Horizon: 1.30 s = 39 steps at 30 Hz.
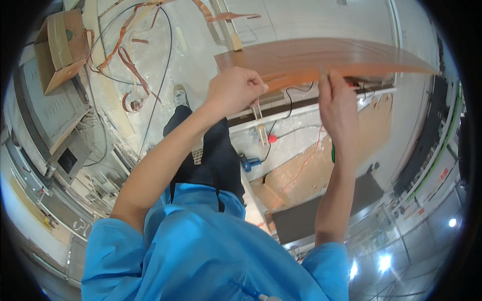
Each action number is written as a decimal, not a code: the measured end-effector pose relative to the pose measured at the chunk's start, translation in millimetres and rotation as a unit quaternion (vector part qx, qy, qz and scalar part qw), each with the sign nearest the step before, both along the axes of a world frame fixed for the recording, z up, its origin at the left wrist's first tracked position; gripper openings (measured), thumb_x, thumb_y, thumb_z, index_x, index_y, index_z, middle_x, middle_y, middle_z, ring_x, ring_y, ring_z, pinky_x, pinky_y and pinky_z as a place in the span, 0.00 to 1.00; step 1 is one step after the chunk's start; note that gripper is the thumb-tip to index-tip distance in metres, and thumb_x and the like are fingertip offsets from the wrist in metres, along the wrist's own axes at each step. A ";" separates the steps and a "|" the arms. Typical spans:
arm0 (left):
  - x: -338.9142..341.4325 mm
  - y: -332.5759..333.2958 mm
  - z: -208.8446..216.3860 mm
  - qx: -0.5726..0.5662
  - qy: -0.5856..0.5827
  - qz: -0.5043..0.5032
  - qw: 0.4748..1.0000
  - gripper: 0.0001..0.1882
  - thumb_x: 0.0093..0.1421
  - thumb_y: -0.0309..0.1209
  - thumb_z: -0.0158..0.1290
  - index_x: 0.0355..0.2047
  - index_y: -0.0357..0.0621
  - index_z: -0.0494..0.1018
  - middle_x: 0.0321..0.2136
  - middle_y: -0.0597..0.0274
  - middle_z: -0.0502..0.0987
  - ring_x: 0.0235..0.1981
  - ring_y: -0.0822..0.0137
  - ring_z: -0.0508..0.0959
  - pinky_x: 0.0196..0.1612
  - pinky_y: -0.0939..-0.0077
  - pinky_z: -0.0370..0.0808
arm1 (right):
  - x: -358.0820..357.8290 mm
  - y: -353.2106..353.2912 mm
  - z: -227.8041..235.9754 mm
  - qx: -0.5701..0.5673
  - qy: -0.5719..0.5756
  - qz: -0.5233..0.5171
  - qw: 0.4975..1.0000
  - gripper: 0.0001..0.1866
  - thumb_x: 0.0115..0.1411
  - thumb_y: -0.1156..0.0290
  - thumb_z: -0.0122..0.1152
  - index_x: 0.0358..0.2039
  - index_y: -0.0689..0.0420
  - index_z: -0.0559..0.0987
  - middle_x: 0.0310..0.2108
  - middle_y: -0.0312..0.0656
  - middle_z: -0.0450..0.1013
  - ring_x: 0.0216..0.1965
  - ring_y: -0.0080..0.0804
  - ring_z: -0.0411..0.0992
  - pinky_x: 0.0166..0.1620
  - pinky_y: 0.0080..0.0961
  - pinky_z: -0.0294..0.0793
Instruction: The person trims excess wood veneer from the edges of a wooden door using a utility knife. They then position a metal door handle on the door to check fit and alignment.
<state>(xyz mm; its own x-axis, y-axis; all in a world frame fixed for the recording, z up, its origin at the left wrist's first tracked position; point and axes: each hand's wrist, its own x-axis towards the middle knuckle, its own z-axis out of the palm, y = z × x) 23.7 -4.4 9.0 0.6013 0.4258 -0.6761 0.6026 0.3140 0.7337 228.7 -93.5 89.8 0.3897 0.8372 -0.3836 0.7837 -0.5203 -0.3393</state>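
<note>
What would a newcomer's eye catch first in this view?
The reddish-brown panel across the upper right, with the left hand and right hand at its near edge. Next, the bright blue shirt at bottom centre, then scattered brown strips, upper left.

The curled left hand [236, 90] and blurred right hand [339, 106] are at the near edge of a brown panel [321, 54]. Brown strips [223, 17] and a dark cable [171, 37] trail over the floor [197, 60] near a box [63, 40].
</note>
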 end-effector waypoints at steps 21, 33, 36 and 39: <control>-3.6 4.0 -1.5 -0.022 0.013 0.024 0.999 0.13 0.67 0.36 0.60 0.33 0.37 0.80 0.20 0.65 0.80 0.20 0.75 0.80 0.25 0.80 0.75 | -6.8 -23.6 -42.6 -0.018 0.141 -0.082 0.986 0.18 0.75 0.57 0.45 0.44 0.59 0.77 0.31 0.59 0.77 0.36 0.64 0.75 0.41 0.56 0.72; -5.9 5.3 -0.7 -0.005 -0.010 0.028 1.000 0.13 0.66 0.36 0.59 0.31 0.38 0.80 0.20 0.65 0.81 0.20 0.75 0.81 0.26 0.79 0.75 | 10.6 -4.9 -28.1 -0.126 -0.055 0.211 0.968 0.11 0.69 0.65 0.56 0.40 0.61 0.77 0.32 0.52 0.80 0.35 0.55 0.79 0.38 0.50 0.76; -6.3 4.5 -2.2 0.001 -0.011 0.034 0.999 0.14 0.65 0.39 0.59 0.29 0.43 0.81 0.19 0.68 0.82 0.21 0.75 0.82 0.27 0.76 0.74 | 9.0 2.3 -28.4 -0.160 -0.082 0.243 0.953 0.11 0.69 0.65 0.55 0.38 0.61 0.78 0.31 0.52 0.80 0.35 0.54 0.80 0.38 0.49 0.77; -6.8 4.5 -4.0 0.001 -0.020 0.034 0.999 0.14 0.65 0.39 0.59 0.29 0.43 0.81 0.19 0.67 0.82 0.22 0.74 0.82 0.28 0.77 0.75 | 6.4 9.7 -29.4 -0.181 -0.105 0.267 0.941 0.13 0.69 0.64 0.54 0.36 0.60 0.79 0.30 0.52 0.80 0.34 0.52 0.81 0.38 0.47 0.78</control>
<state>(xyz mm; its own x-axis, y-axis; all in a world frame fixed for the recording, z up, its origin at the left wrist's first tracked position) 17.0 0.0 5.1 0.5972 0.4672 -0.6520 0.5508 0.3521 0.7568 235.1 -83.8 60.4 0.0504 0.7648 -0.6423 0.9960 -0.0860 -0.0242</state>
